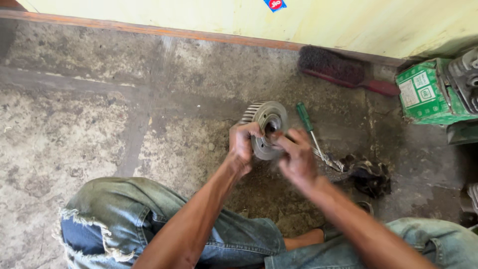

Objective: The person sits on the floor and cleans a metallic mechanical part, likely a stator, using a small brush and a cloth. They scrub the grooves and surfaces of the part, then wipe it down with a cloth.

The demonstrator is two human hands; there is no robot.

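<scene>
1. Fingers [247, 130] of left hand [241, 145] curled tight over left rim of finned metal cylinder part [266, 127], gripping it.
2. Fingers of right hand [298, 155] bunched narrow against face of same part, near its round centre opening; whether pinching something small there, cannot tell, slightly blurred.
3. Finned metal cylinder part held just above concrete floor [99, 114], roughly mid-floor, a little toward far wall; grey, round, with cooling fins along its left side.
4. Green-handled screwdriver [309, 133] lying on floor just right of part, handle toward wall, shaft running under right hand's side.
5. Dark greasy rag [371, 175] bunched on floor right of right hand, near screwdriver's tip.
6. Red-backed brush [343, 70] with dark bristles lying along foot of yellow wall [199, 15], toward right edge of floor.
7. Green cardboard box [423, 94] with white rectangular labels at right edge of floor, grey metal engine piece [465, 74] resting on it.
8. Small blue-and-red sticker [275, 4] on wall, at top edge of view.
9. Torn blue jeans [124, 219] covering both knees at near edge.
</scene>
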